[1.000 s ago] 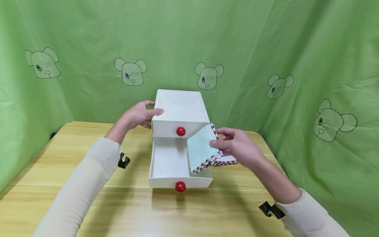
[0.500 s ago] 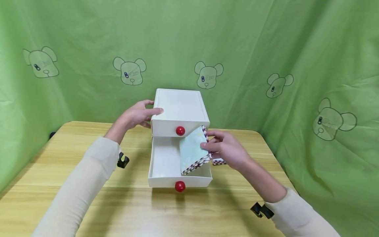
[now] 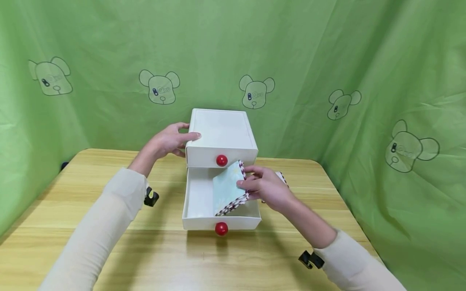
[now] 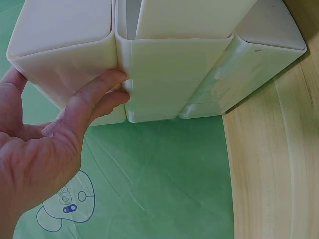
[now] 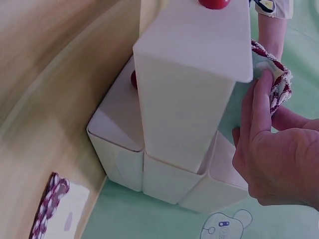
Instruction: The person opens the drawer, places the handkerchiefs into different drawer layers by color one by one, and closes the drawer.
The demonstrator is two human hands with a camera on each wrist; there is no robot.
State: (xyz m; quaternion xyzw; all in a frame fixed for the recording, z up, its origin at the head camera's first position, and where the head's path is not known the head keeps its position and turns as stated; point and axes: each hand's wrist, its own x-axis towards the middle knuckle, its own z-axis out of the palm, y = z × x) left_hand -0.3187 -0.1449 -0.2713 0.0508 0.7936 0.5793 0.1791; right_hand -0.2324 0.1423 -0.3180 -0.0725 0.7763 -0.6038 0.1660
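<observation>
A white drawer unit [image 3: 222,128] stands on the table, with its open drawer [image 3: 199,198] pulled forward. My left hand [image 3: 170,140] rests on the unit's left side, thumb on the top edge. In the left wrist view its extended fingers [image 4: 102,92] touch the side wall. My right hand [image 3: 273,189] pinches a folded light-blue cloth [image 3: 227,186] with braided maroon-and-white edging between thumb and fingers. The cloth hangs tilted over the open drawer, its lower corner inside. In the right wrist view the drawer wall [image 5: 184,104] hides most of the cloth.
Right of the unit lies a second, white cloth [image 5: 67,211] with similar braided edging, mostly hidden by my right hand in the head view. A red knob [image 3: 221,229] projects from the drawer front. Green curtain [image 3: 291,52] encloses the wooden table [image 3: 153,250] behind and at both sides.
My right hand has moved left and slightly down, bringing the light-blue cloth further over the open drawer. More of the white cloth shows behind it. My left hand has stayed put.
</observation>
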